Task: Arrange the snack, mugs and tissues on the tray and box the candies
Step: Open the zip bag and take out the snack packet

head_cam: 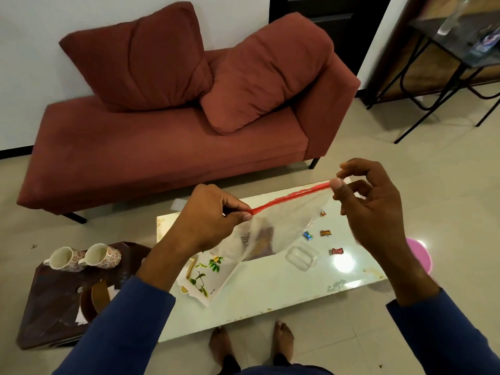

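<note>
Left hand (208,212), right hand (370,201) pinching clear bag (281,220), contents blurred

Obscured and cut-off items, head view

Brown contents of the clear bag (273,226) blur through the film, unidentifiable. The left forearm hides part of the floral tray (208,277). Pink object (420,255) sits mostly behind the right wrist. Candy (326,233) wrappers too small to read.

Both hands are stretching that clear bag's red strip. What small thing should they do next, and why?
Probably pull the red zip strip apart to open the clear bag. The left hand and right hand each pinch one end of the strip, holding it taut above the white table, and something brownish, likely the snack, shows inside. The floral tray lies just below.
</note>
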